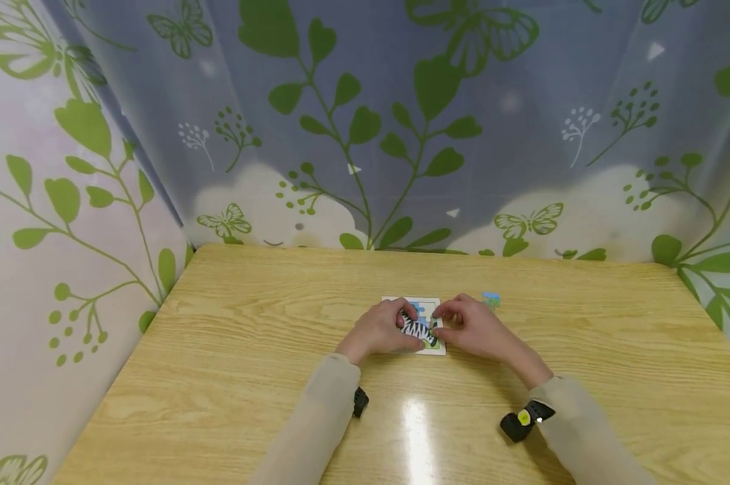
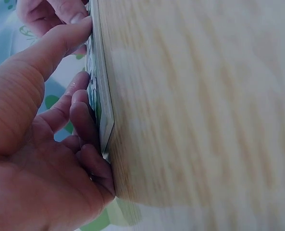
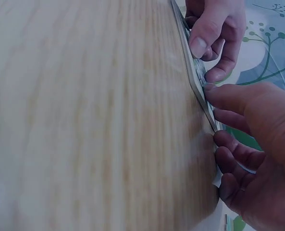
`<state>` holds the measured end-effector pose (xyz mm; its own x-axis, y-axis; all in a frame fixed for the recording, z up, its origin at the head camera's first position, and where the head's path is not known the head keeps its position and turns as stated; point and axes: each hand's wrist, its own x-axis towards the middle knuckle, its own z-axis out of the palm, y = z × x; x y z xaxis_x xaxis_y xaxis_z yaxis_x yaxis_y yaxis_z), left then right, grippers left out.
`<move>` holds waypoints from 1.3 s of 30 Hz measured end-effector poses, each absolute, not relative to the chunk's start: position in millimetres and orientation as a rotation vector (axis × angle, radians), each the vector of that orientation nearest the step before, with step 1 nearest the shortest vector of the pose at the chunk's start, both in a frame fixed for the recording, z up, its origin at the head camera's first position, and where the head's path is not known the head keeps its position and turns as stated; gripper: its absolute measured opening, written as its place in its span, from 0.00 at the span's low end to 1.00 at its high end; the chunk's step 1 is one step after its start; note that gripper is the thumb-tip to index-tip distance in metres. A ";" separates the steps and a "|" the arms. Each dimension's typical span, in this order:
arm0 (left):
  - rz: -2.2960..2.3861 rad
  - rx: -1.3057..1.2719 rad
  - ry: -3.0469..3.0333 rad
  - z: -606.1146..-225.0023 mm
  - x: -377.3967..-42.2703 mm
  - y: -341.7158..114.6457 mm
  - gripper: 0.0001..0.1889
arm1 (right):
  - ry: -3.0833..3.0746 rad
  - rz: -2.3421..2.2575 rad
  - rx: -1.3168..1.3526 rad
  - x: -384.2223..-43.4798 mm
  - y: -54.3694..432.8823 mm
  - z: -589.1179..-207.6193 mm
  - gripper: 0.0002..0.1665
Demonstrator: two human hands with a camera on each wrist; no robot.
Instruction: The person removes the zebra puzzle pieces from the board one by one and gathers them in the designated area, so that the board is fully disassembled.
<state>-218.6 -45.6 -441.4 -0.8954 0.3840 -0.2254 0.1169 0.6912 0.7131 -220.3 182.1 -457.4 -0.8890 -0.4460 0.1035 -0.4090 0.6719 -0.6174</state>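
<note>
A small jigsaw puzzle in a white-edged board (image 1: 389, 298) lies flat on the table, with a black-and-white zebra picture (image 1: 418, 329). My left hand (image 1: 384, 328) rests over its left side, thumb and forefinger spread across the zebra. In the left wrist view, the left thumb (image 2: 60, 45) touches the board's face while the lower fingers lie along its edge. At the right side, my right hand (image 1: 475, 328) has its thumb and forefinger at the picture's edge, around a dark part; I cannot tell whether they pinch a piece.
One loose blue-and-green puzzle piece (image 1: 491, 299) lies just beyond the right hand. The wood-grain table (image 1: 249, 323) meets a leaf-and-butterfly patterned curtain (image 1: 377, 168) at the back and left. Black wrist straps (image 1: 360, 402) sit on both sleeves.
</note>
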 end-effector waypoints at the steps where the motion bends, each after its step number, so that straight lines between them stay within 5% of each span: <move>1: 1.038 0.390 2.544 -441.4 -218.6 -45.5 0.21 | 2.820 -1.017 -0.723 -220.4 181.6 -457.5 0.14; 39: 1.034 0.342 2.528 -437.3 -218.9 -42.4 0.21 | 2.635 -1.335 -0.458 -222.0 174.9 -457.2 0.06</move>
